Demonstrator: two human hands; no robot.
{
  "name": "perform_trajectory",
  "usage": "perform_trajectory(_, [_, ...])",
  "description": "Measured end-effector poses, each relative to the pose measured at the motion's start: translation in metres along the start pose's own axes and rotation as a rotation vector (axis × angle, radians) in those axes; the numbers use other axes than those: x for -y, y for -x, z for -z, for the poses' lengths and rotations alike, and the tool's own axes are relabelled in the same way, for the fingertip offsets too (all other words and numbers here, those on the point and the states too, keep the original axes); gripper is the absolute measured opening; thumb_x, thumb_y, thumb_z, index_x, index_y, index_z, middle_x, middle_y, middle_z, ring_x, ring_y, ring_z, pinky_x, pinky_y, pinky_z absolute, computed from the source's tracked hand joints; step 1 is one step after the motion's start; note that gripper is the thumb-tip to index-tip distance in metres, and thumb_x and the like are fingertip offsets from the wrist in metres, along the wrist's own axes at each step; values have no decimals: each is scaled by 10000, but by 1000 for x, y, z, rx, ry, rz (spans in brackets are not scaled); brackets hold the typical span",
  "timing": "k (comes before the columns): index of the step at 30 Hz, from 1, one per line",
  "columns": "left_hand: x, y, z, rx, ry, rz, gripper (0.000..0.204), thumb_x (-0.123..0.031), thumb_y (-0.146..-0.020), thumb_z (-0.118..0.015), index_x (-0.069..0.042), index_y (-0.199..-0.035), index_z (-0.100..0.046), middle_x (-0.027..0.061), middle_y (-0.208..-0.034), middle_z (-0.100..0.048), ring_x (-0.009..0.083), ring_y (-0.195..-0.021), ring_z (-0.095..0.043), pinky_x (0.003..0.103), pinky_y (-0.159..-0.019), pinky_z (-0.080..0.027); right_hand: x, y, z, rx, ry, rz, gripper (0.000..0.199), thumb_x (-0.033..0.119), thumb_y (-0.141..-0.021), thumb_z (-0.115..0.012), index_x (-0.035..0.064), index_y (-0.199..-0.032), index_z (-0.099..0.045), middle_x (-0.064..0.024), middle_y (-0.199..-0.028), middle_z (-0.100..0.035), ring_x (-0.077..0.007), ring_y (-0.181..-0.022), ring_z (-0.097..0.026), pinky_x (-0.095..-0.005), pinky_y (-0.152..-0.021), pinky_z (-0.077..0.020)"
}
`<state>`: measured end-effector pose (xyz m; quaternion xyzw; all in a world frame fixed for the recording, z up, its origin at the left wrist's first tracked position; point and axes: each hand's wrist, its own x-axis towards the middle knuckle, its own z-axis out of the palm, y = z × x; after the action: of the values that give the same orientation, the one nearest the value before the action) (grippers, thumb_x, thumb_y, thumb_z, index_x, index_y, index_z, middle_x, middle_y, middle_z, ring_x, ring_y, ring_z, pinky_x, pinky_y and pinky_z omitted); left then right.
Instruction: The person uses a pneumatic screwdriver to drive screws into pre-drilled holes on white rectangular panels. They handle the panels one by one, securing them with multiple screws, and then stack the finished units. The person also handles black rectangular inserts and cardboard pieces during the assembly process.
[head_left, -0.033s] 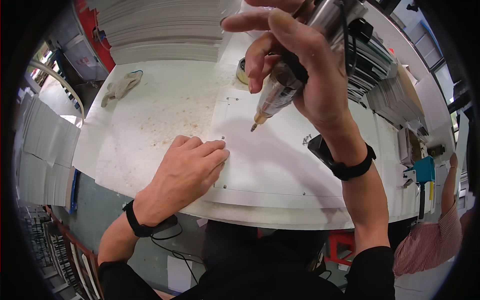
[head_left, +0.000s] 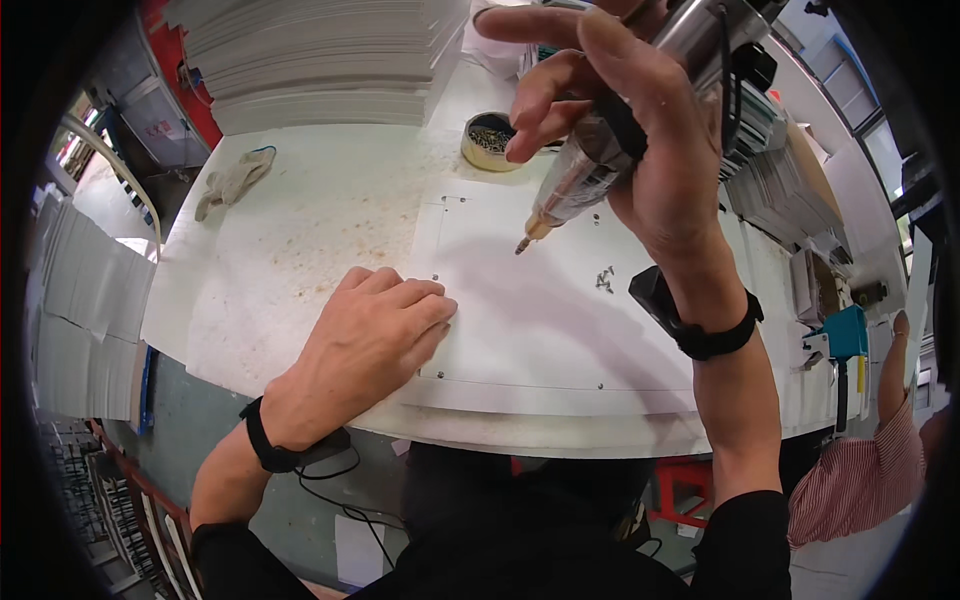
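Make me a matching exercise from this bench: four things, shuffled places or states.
1. Screwdriver
2. Left hand
3. Pale glove
4. Round container

A. Near the table's far left corner
B. Holding small metal pieces
C. Held in the right hand
D. Across the white panel's left edge

Pairs: 1-C, 2-D, 3-A, 4-B

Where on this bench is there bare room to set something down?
The spotted tabletop between the glove and left hand is bare; so is the white panel between that hand and the loose screws. The power tool overhangs the panel. Crowded: the far side, with stacked sheets and a screw tub.
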<state>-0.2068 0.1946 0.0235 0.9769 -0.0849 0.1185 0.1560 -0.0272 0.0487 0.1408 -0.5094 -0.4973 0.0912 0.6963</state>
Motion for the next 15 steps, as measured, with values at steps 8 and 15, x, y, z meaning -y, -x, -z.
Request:
perform_trajectory(8, [-37, -117, -49, -79, 382, -156, 161, -123, -951, -687, -51, -1094, -696, 127, -986, -721, 323, -947, -676, 434, -845, -543, 28, 62, 103, -236, 316, 116, 533, 302, -1079, -397, 19, -1530, -374, -256, -1400, -601, -178, -1016, -714, -425, -906, -655])
perform_trajectory(15, [-46, -169, -73, -12, 282, -241, 112, -78, -931, -671, -47, -1023, -726, 118, -957, -713, 326, -927, -675, 416, -823, -550, 26, 97, 130, -343, 258, 87, 526, 280, -1077, -399, 14, -1529, -356, -250, -1343, -622, -171, -972, -713, -443, -878, -656])
